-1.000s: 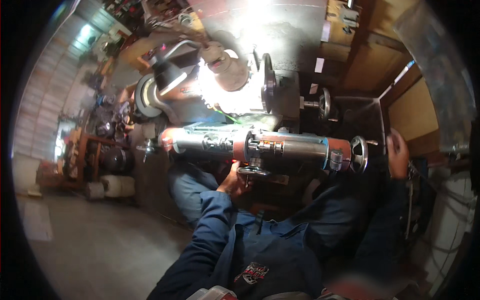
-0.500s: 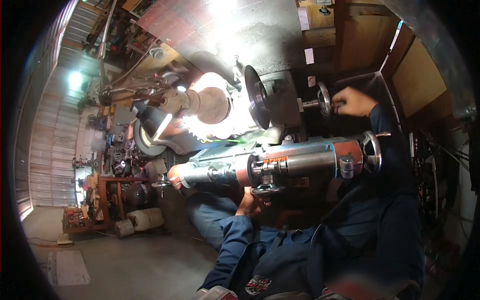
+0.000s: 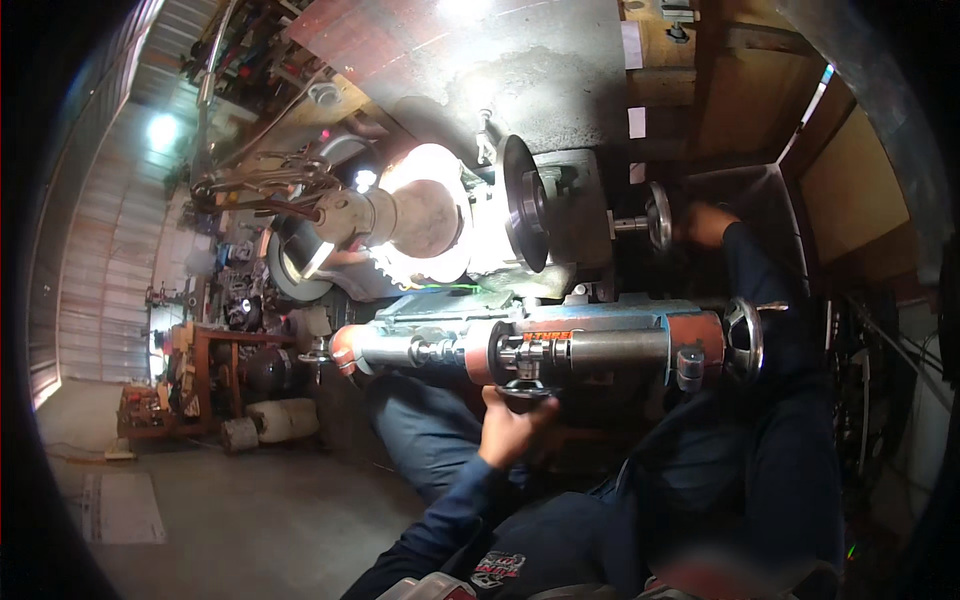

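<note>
My left hand [image 3: 510, 428] grips a small metal handwheel [image 3: 524, 390] under the front of the machine, thumb and fingers at its rim. My right hand [image 3: 708, 224] is beside a larger chrome handwheel [image 3: 659, 218] at the upper right. It is smeared by motion, so its grip is hidden. Between my hands lies the machine's long red and steel carriage [image 3: 620, 335]. Behind it stands a dark round disc [image 3: 522, 203] on a spindle. A brightly lit work lamp [image 3: 415, 212] hangs over the machine's left part.
A third handwheel [image 3: 744, 340] sits at the carriage's right end, and a knob [image 3: 318, 356] at its left end. A grey wheel [image 3: 298, 270] stands behind on the left. A wooden bench [image 3: 203, 385] with tools and a pale cylinder [image 3: 282, 422] are farther left.
My left hand has risen onto the near side of the small handwheel and shows more fully. My right hand has shifted slightly down and blurs. The whole view has moved a little.
</note>
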A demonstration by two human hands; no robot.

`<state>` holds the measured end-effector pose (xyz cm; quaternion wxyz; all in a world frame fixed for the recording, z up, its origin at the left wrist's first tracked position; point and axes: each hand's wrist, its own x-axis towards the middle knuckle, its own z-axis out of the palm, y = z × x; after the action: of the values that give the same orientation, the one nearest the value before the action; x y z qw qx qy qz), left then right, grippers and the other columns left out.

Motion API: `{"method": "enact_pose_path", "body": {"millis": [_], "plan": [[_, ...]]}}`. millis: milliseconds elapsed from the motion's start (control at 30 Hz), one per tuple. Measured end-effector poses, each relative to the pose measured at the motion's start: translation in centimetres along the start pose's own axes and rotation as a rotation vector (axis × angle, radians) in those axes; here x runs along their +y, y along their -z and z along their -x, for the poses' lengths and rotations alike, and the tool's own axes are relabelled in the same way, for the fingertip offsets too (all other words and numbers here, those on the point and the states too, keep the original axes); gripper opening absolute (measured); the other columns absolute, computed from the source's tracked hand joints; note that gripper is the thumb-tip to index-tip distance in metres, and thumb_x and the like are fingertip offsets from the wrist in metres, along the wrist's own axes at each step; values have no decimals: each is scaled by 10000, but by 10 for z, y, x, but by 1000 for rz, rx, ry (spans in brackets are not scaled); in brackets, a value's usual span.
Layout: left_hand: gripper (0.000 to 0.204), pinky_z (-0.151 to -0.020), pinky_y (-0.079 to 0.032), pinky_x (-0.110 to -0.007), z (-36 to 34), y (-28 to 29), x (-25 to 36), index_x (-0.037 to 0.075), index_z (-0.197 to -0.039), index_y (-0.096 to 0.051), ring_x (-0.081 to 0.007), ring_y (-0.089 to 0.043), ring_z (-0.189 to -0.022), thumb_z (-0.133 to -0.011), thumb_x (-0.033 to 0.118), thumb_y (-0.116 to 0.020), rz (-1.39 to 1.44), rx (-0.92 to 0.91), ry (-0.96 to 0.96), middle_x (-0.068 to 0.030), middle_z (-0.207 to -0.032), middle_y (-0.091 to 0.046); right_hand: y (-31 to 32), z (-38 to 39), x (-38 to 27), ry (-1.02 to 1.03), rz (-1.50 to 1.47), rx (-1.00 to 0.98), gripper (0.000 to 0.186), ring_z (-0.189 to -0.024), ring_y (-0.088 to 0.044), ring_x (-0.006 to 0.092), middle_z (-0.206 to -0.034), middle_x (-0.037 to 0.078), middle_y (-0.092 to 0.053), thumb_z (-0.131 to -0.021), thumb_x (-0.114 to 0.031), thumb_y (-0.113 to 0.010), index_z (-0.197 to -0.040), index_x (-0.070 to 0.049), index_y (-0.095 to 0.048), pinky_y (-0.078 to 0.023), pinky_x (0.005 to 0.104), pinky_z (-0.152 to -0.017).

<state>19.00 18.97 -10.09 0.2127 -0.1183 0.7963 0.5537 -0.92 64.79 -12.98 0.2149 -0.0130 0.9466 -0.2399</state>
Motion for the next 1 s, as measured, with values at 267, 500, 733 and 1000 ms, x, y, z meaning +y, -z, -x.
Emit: {"method": "enact_pose_path", "body": {"millis": [267,500,733,1000], "plan": [[429,-1043,-474,-418,-5,4,2,-8,-1255,-524,-244,-638,-1129,-829,1,-576,1251,-578,751,-131,-1160,-622,-24,-19,31,99,-117,298,337,-530,-572,116,-869,79,-723,-903,-318,-694,-1033,-11,-736,-468,292,-504],[322,-1082,-434,-492,-2,-51,-46,52,-1111,-582,-312,-600,-1161,-826,163,-679,795,-167,403,-82,-1015,-652,9,-1,2,283,-530,541,267,-587,-613,120,-792,64,-705,-890,-246,-707,-1014,-12,-741,-484,300,-530],[602,-906,-512,-433,-24,-49,-96,32,-1256,-497,-293,-636,-999,-817,354,-754,-669,286,-320,-86,-1176,-626,56,43,-48,208,-282,-270,287,-895,-657,157,-909,92,-720,-910,-275,-678,-1023,-18,-734,-512,310,-796],[190,-724,-561,-408,-38,30,-54,-64,-901,-676,-320,-717,-815,-884,120,-628,-502,-14,40,-165,-731,-692,-13,1,1,279,92,-94,233,-777,-658,200,-878,106,-722,-941,-240,-633,-954,-39,-749,-532,359,-690]]}}
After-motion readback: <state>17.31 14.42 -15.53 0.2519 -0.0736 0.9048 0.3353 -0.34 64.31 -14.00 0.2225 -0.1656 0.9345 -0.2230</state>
